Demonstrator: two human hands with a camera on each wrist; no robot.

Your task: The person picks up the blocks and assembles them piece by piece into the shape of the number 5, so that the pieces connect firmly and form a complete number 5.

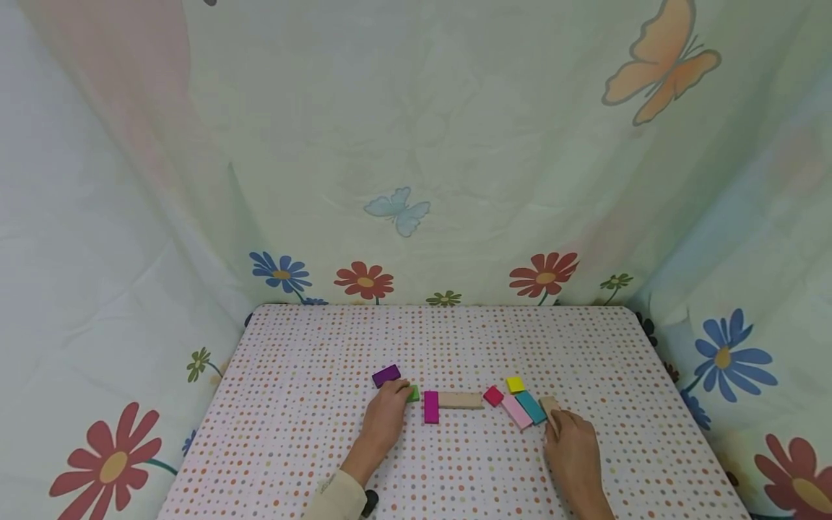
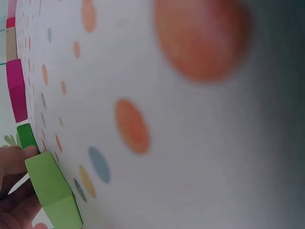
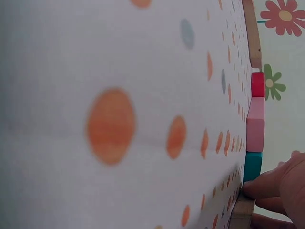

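My left hand (image 1: 383, 415) is at the left end of a bent row of small blocks, its thumb and fingers about a light green block (image 2: 55, 191). Just beyond its fingertips lies a green block (image 1: 413, 393), then a magenta block (image 1: 431, 407) and a long plain wood block (image 1: 460, 400). At the row's right end, my right hand (image 1: 573, 448) pinches another plain wood block (image 1: 549, 406), with the thumb right at the teal block (image 3: 253, 164) beside it. A pink block (image 1: 517, 412) and a red block (image 1: 493, 396) follow toward the middle.
A purple block (image 1: 386, 375) lies beyond my left hand, and a yellow block (image 1: 515, 385) sits behind the pink and teal ones. The table (image 1: 312, 339) has a dotted cover. A flowered curtain (image 1: 422, 144) stands behind it and on both sides.
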